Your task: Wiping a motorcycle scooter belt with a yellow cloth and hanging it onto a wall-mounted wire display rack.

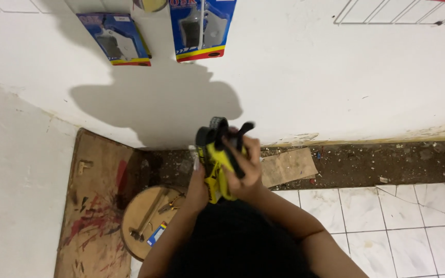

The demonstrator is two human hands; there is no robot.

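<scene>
Both my hands are raised in front of me near the white wall. My right hand [247,172] grips a black rubber belt [216,129] that loops up out of a yellow cardboard package [216,170]. My left hand [198,186] holds the yellow package from below and behind. The belt's upper loop is blurred. My black clothing fills the bottom centre.
Two blue blister packs [117,38] [202,28] hang on the wall above. A round wooden stool [148,219] with a hammer and small tools stands below left, next to a paint-stained board [93,206]. A cardboard piece [288,166] lies on dirt; white floor tiles [413,226] at right.
</scene>
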